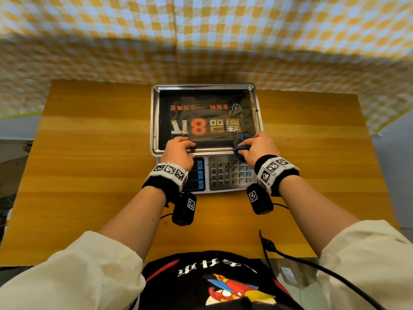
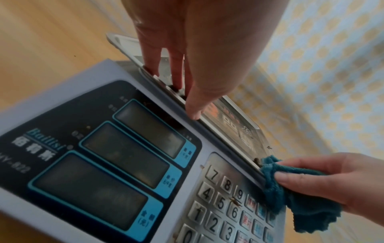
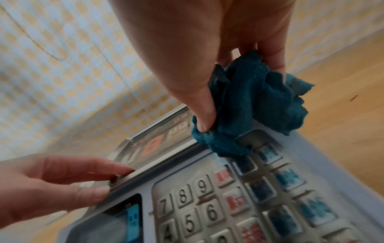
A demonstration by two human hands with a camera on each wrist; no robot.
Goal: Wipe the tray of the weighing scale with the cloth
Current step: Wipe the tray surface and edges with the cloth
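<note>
The scale's steel tray (image 1: 154,117) sits on the weighing scale, and its shiny bottom mirrors printed lettering. My left hand (image 1: 190,148) grips the tray's near rim left of centre, fingers inside the tray (image 2: 232,128) and thumb on the outer edge. My right hand (image 1: 245,148) holds a bunched teal cloth (image 1: 242,140) against the near right corner of the rim. In the right wrist view the thumb presses the cloth (image 3: 224,144) onto the rim of the tray (image 3: 158,131), and a fold hangs over the top keys. The cloth (image 2: 311,213) hides that corner.
The scale's keypad (image 1: 230,173) and its three displays (image 1: 197,175) face me, just under my wrists. The scale stands on a wooden table (image 1: 89,153) with a yellow checked curtain (image 1: 201,41) hanging behind. A black cable (image 1: 290,256) crosses the table's near right edge.
</note>
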